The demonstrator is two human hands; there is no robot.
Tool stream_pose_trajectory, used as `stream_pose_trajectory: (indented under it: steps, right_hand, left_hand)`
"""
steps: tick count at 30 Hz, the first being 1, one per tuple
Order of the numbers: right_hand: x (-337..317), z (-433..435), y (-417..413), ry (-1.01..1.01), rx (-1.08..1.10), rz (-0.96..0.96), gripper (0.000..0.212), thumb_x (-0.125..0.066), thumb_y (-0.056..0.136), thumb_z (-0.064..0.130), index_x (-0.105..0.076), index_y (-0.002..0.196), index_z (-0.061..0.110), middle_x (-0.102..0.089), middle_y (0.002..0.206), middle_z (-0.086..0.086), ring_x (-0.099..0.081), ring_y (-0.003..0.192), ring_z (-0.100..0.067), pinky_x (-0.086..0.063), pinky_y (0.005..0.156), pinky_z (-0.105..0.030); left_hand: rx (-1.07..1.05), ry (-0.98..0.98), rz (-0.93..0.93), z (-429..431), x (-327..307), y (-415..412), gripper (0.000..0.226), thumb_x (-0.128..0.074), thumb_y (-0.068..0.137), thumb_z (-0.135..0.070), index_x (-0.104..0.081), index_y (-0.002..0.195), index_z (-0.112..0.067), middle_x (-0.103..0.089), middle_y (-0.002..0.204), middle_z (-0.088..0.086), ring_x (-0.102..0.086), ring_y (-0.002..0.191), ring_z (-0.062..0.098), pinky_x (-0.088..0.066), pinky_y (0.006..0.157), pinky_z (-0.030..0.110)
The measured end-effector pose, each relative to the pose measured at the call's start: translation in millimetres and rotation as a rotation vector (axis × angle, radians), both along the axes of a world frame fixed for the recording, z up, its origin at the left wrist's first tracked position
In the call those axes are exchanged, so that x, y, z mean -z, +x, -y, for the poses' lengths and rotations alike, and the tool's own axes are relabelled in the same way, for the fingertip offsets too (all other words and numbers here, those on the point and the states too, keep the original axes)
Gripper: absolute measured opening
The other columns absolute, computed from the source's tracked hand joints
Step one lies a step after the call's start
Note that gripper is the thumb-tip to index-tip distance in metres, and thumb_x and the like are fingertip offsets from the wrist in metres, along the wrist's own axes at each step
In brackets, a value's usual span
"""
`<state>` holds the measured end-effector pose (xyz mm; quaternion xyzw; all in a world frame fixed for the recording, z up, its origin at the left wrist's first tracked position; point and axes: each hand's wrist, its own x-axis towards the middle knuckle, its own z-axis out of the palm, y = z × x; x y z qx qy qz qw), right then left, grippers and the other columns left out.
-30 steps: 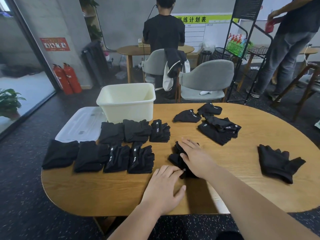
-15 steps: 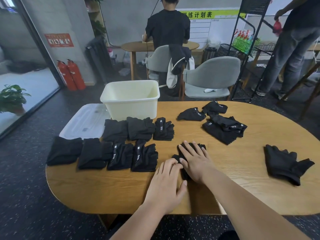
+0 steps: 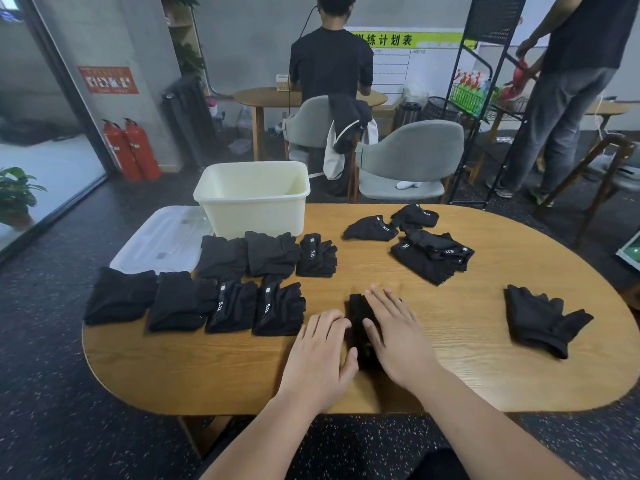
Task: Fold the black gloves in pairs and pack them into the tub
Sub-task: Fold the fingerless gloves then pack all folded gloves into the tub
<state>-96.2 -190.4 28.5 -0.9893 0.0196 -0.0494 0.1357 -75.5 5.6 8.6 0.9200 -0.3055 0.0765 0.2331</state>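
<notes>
Here we press the soft black fabric glove pair (image 3: 356,310) flat, left hand (image 3: 320,355) and right hand (image 3: 398,337) both unclenched; seemingly limp and light, best pinched along its folded edge.

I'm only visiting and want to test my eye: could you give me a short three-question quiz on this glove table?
1. True or false: the tub stands on the floor.
2. What lies beside the tub? A) a clear lid B) a book C) a cup
3. How many folded glove bundles form the nearer left row?
Key: 1 false, it stands on the table; 2 A; 3 four.
</notes>
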Motion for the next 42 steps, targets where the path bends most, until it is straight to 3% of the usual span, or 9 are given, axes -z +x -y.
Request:
stream_pose_trajectory:
  steps: [9, 12, 15, 18, 21, 26, 29, 35, 42]
  right_hand:
    - [20, -6, -3, -0.128, -0.019, -0.168, 0.083, 0.017, 0.092, 0.062, 0.001, 0.167, 0.033, 0.013, 0.173, 0.012, 0.019, 0.159, -0.012, 0.004, 0.130, -0.039]
    - [12, 0, -5, 0.068, -0.040, -0.104, 0.065, -0.008, 0.107, 0.060, -0.014, 0.167, 0.034, -0.001, 0.173, 0.016, 0.010, 0.160, -0.008, -0.002, 0.132, -0.039]
    - [6, 14, -21, 0.302, 0.006, 0.152, 0.049, -0.029, 0.112, 0.049, -0.047, 0.155, 0.034, -0.035, 0.164, 0.021, -0.016, 0.157, -0.001, -0.020, 0.129, -0.035]
    - [13, 32, -42, 0.251, -0.014, 0.284, 0.039, -0.038, 0.111, 0.045, -0.065, 0.138, 0.034, -0.055, 0.145, 0.026, -0.039, 0.144, 0.001, -0.039, 0.117, -0.035]
    - [26, 42, -53, 0.109, -0.084, 0.233, 0.043, -0.036, 0.110, 0.052, -0.065, 0.137, 0.035, -0.058, 0.145, 0.022, -0.041, 0.144, 0.001, -0.044, 0.114, -0.040]
    - [28, 38, -52, 0.011, -0.117, 0.106, 0.059, -0.022, 0.109, 0.062, -0.043, 0.157, 0.035, -0.036, 0.163, 0.024, -0.015, 0.154, 0.007, -0.029, 0.124, -0.033]
    - [26, 39, -55, 0.044, -0.121, 0.089, 0.060, -0.037, 0.106, 0.061, -0.029, 0.162, 0.039, -0.029, 0.164, 0.024, -0.015, 0.156, 0.003, -0.028, 0.125, -0.033]
    - [35, 44, -56, 0.111, -0.061, 0.291, 0.037, -0.071, 0.094, 0.047, -0.068, 0.128, 0.033, -0.061, 0.143, 0.020, -0.040, 0.146, -0.002, -0.043, 0.117, -0.035]
    - [38, 44, -55, 0.110, -0.052, 0.347, 0.029, -0.073, 0.094, 0.046, -0.076, 0.118, 0.029, -0.069, 0.130, 0.020, -0.054, 0.130, -0.006, -0.051, 0.106, -0.033]
  left_hand:
    - [0.108, 0.028, 0.020, 2, 0, -4, 0.048, -0.045, 0.104, -0.046, -0.052, 0.146, -0.024, -0.048, 0.156, -0.009, -0.039, 0.146, 0.008, -0.030, 0.124, 0.033]
    - [0.107, 0.061, -0.011, 2, -1, -3, 0.054, -0.039, 0.105, -0.051, -0.047, 0.151, -0.025, -0.047, 0.156, -0.011, -0.038, 0.146, 0.006, -0.027, 0.125, 0.031]
    - [0.099, 0.072, -0.011, 2, -1, -2, 0.053, -0.037, 0.106, -0.053, -0.044, 0.153, -0.030, -0.043, 0.155, -0.013, -0.041, 0.139, 0.007, -0.029, 0.123, 0.029]
    - [0.105, 0.060, -0.006, 2, 2, -1, 0.049, -0.038, 0.107, -0.050, -0.044, 0.154, -0.039, -0.036, 0.158, -0.014, -0.041, 0.135, 0.009, -0.036, 0.118, 0.030]
    - [0.109, 0.067, 0.014, 3, 4, -1, 0.045, -0.038, 0.109, -0.046, -0.054, 0.150, -0.040, -0.037, 0.161, -0.012, -0.041, 0.139, 0.010, -0.036, 0.119, 0.032]
    - [0.044, 0.149, -0.021, 5, -2, -2, 0.057, -0.025, 0.108, -0.056, -0.053, 0.153, -0.036, -0.032, 0.167, -0.013, -0.030, 0.149, 0.007, -0.022, 0.127, 0.034]
    - [0.030, 0.181, -0.041, 6, -6, -2, 0.059, -0.025, 0.108, -0.059, -0.048, 0.156, -0.035, -0.025, 0.169, -0.014, -0.025, 0.151, 0.007, -0.017, 0.128, 0.032]
    - [0.041, 0.140, -0.063, 3, -2, -1, 0.055, -0.029, 0.111, -0.054, -0.040, 0.161, -0.033, -0.010, 0.172, -0.023, -0.022, 0.152, 0.004, -0.020, 0.128, 0.029]
    - [0.078, 0.079, -0.010, 2, 8, 1, 0.045, -0.036, 0.111, -0.043, -0.053, 0.152, -0.038, -0.038, 0.164, -0.022, -0.029, 0.153, 0.004, -0.028, 0.127, 0.034]
